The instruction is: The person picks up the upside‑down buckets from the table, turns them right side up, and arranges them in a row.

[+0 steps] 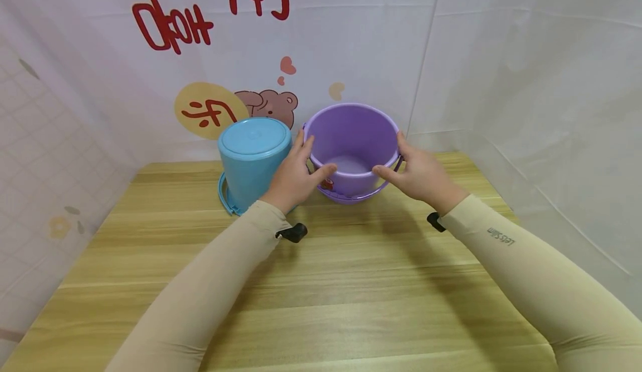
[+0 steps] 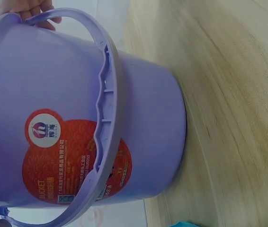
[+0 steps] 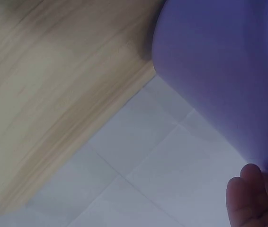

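- The wood-look table (image 1: 311, 288) is under the buckets.
- The purple bucket (image 1: 351, 132) is on the far part of the table, mouth up. It looks like plastic — light, I think, stiff but a bit bendy, and maybe slippery. Its rim (image 1: 352, 105) should be good to hold, one hand on each side.
- The blue bucket (image 1: 256, 143) is upside down, just left of the purple one.
- The left hand (image 1: 297, 176) pinches the purple bucket's left side, thumb over the near rim.
- The right hand (image 1: 426, 174) pinches its right side the same way.
- The purple handle (image 2: 116, 104) hangs on the near side — good for one-hand lifting, I guess.
- A red sticker (image 2: 60, 161) is behind that handle.
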A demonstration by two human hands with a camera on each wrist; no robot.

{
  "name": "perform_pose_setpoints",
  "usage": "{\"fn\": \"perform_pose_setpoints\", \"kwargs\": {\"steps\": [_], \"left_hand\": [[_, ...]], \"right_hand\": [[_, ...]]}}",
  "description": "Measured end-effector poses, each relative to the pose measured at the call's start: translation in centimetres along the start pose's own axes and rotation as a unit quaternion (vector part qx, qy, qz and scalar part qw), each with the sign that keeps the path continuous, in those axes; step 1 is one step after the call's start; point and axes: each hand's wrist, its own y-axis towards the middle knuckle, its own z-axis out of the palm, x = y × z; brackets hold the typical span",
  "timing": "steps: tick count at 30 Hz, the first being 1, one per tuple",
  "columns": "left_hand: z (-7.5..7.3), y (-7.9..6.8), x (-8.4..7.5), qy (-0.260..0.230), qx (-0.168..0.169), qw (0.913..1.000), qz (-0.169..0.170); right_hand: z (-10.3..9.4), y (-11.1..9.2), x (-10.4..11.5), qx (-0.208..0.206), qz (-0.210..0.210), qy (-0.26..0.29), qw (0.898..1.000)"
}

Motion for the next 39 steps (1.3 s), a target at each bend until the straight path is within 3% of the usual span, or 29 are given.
{"fn": "perform_pose_setpoints", "kwargs": {"steps": [16,27,39], "left_hand": [[0.5,0.7,-0.2,0.008,-0.003,0.9997,-0.021],[1.1,1.3,-0.4,-0.019,-0.026,0.9989,-0.035],[1.3,2.1,-0.6,-0.053,-0.032,0.9961,-0.062]], "right_hand": [[0.8,0.2,0.7,-0.062,-0.005,-0.055,0.997],[1.3,0.4,2.0,-0.062,-0.008,-0.182,0.981],[1.6,1.2,2.3,-0.035,0.034,-0.129,0.990]]}}
